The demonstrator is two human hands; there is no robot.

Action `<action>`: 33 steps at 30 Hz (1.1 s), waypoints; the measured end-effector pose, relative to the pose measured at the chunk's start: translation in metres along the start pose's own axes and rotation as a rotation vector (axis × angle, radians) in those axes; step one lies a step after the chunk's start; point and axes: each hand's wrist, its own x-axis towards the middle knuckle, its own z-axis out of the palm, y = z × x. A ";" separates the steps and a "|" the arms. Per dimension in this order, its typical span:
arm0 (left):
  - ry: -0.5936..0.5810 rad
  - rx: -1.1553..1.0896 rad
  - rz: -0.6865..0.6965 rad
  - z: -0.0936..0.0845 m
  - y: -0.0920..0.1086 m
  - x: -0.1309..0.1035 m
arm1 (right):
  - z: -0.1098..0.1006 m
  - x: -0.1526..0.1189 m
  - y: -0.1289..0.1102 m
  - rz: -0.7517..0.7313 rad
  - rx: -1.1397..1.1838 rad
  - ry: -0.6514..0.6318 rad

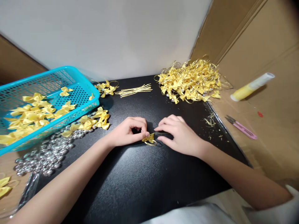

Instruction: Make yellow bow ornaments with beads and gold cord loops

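Thumb and fingertips of my left hand [133,132] pinch a small yellow ribbon bow [149,138] just above the black tabletop. A loop of gold cord hangs below the bow. From it a thin gold strand [161,133] runs right, under the fingers of my right hand [178,135]. That hand's thumb and fingers are apart, and I see no grip on the strand. Behind the hands lies a loose bundle of gold cord pieces [135,90].
A turquoise basket [90,107] holding yellow bows stands at left, with silver beads [46,155] beside it. A heap of corded bows [190,81] lies at the back right. Pink thread snips [243,127] and a yellow-white tube [252,87] lie on cardboard at right.
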 end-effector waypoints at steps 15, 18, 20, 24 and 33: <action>0.030 0.139 0.065 -0.001 -0.001 -0.004 | 0.026 0.005 0.011 -0.070 0.367 0.138; 0.039 0.188 0.100 -0.002 -0.002 -0.004 | 0.025 0.004 0.012 -0.088 0.367 0.181; 0.055 0.199 0.109 -0.003 -0.004 -0.004 | 0.023 0.003 0.013 -0.095 0.358 0.205; 0.094 0.200 0.106 -0.003 -0.008 -0.004 | 0.020 0.001 0.014 -0.113 0.309 0.213; 0.207 0.093 0.089 0.004 -0.006 -0.002 | 0.022 -0.001 0.011 -0.203 0.169 0.162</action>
